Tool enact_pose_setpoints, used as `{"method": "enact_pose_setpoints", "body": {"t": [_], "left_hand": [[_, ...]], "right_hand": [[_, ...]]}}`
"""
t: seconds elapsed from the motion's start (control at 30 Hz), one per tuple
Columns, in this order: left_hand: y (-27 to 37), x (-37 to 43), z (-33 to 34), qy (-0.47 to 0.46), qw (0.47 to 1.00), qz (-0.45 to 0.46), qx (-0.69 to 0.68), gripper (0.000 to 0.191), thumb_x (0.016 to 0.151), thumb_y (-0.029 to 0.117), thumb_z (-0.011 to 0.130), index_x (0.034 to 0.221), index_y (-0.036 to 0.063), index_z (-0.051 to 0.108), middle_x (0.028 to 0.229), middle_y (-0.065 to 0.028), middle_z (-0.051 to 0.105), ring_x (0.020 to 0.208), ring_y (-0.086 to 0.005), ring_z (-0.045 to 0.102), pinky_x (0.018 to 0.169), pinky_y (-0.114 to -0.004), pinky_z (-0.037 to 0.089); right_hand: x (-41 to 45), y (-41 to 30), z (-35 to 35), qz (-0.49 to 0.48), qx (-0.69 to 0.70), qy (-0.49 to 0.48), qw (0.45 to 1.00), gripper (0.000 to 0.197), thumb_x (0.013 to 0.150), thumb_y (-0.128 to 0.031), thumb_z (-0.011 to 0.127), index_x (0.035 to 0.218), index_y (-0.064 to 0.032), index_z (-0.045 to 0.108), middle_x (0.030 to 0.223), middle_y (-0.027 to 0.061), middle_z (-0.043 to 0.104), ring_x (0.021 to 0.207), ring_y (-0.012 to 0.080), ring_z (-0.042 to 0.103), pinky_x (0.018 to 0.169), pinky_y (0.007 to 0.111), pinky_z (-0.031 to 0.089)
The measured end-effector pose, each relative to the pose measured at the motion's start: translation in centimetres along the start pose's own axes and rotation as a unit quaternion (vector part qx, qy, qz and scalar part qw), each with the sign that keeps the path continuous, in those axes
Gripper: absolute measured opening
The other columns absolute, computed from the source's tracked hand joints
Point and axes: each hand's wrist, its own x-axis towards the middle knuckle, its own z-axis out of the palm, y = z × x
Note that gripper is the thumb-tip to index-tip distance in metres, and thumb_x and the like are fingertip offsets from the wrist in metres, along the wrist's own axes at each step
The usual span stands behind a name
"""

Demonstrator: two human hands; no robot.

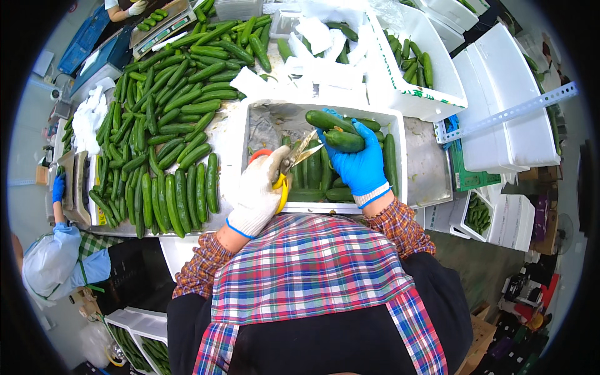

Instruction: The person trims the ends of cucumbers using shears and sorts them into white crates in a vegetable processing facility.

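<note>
My left hand [255, 194], in a white knit glove, grips a pair of scissors [283, 187] with yellow and red handles. The blades are spread, their tips close to my right hand. In a blue glove, my right hand [358, 164] holds two cucumbers, an upper one [329, 120] and a lower one [344, 140]. Both hands are over a white foam box [400, 154]. Inside it lie several cucumbers [311, 171] and a crumpled grey liner [265, 129]. My fingers partly hide the cucumbers' undersides.
A large cucumber heap [173, 108] covers the table's left side. Another foam box [431, 105] with cucumbers stands back right, below stacked white boxes [501, 93]. A perforated metal bar [515, 110] juts in at right. Co-workers' gloved hands [58, 185] work at left and far left.
</note>
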Motion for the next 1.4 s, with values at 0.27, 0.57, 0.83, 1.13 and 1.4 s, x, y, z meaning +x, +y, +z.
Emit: {"method": "enact_pose_setpoints", "body": {"t": [0.27, 0.57, 0.83, 1.13, 1.4], "left_hand": [[-0.2, 0.5, -1.0, 0.01, 0.995, 0.063, 0.08, 0.053, 0.075, 0.006, 0.072, 0.127, 0.0109, 0.06, 0.093, -0.0133, 0.067, 0.084, -0.0332, 0.066, 0.074, -0.039, 0.052], [-1.1, -0.5, -0.9, -0.014, 0.999, -0.017, -0.044, 0.046, 0.081, 0.006, 0.072, 0.125, 0.0059, 0.06, 0.09, -0.0098, 0.068, 0.079, -0.0241, 0.068, 0.072, -0.031, 0.054], [2.2, 2.1, -0.2, 0.04, 0.901, -0.17, -0.398, 0.064, 0.081, 0.012, 0.075, 0.134, -0.0006, 0.043, 0.102, -0.0072, 0.06, 0.086, -0.0139, 0.059, 0.075, -0.026, 0.05], [2.2, 3.7, 3.6, 0.054, 0.795, -0.254, -0.548, 0.062, 0.082, 0.013, 0.076, 0.132, 0.0014, 0.04, 0.093, -0.0066, 0.057, 0.073, -0.0137, 0.057, 0.063, -0.027, 0.049], [-1.3, 2.0, 0.4, 0.076, 0.9, -0.227, -0.364, 0.04, 0.084, 0.012, 0.069, 0.119, 0.0007, 0.055, 0.075, -0.0009, 0.056, 0.051, -0.0075, 0.048, 0.046, -0.022, 0.039]], "right_hand": [[-0.1, 0.7, 0.3, 0.026, 0.006, 0.004, 1.0, 0.049, 0.09, -0.014, 0.055, 0.135, 0.0038, 0.047, 0.14, 0.0224, 0.05, 0.128, 0.0363, 0.049, 0.112, 0.047, 0.038], [0.0, -0.3, -0.1, -0.005, -0.013, 0.016, 1.0, 0.048, 0.091, -0.013, 0.056, 0.135, 0.0036, 0.045, 0.139, 0.0223, 0.049, 0.13, 0.0364, 0.047, 0.112, 0.048, 0.04], [-1.2, 1.5, 0.8, -0.25, -0.315, -0.138, 0.905, 0.045, 0.092, -0.002, 0.054, 0.136, 0.0014, 0.044, 0.139, 0.0209, 0.05, 0.133, 0.0336, 0.047, 0.112, 0.045, 0.04], [-2.1, 3.0, 1.1, -0.302, -0.435, -0.113, 0.84, 0.042, 0.09, 0.002, 0.06, 0.131, 0.0009, 0.049, 0.124, 0.015, 0.06, 0.115, 0.0255, 0.059, 0.102, 0.038, 0.047], [-1.6, -0.1, 0.1, -0.194, -0.462, -0.096, 0.86, 0.049, 0.085, 0.003, 0.061, 0.132, 0.0004, 0.048, 0.123, 0.0163, 0.061, 0.117, 0.0281, 0.059, 0.102, 0.04, 0.048]]}}
